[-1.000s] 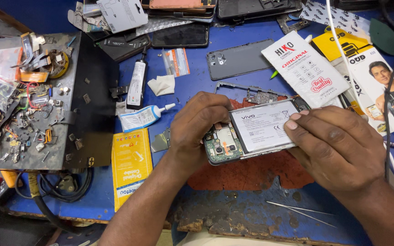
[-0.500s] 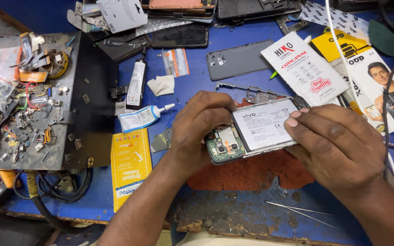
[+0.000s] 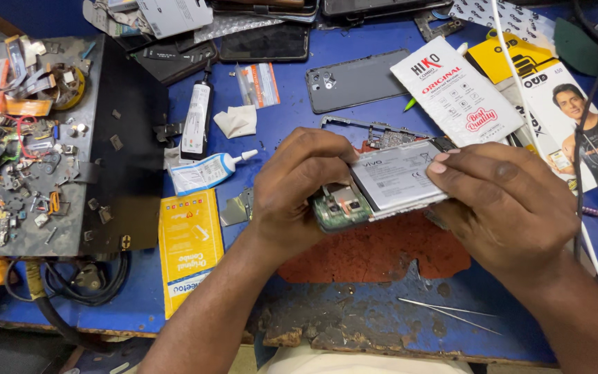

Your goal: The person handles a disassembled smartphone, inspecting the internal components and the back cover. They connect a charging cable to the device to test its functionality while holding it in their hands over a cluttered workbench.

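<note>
Opened phone (image 3: 375,190) tilted higher, both hands' grip unchanged

My bench (image 3: 278,145) is a blue-topped table, pretty chewed up along the front edge with a worn reddish patch (image 3: 375,249) in the middle. Lying on it: a grey phone back cover (image 3: 354,79), glue tube (image 3: 205,172), black bottle (image 3: 197,119), yellow packet (image 3: 188,249), tweezers (image 3: 448,313), and a dark metal tray (image 3: 126,149) of screws and scraps on my left.
</note>
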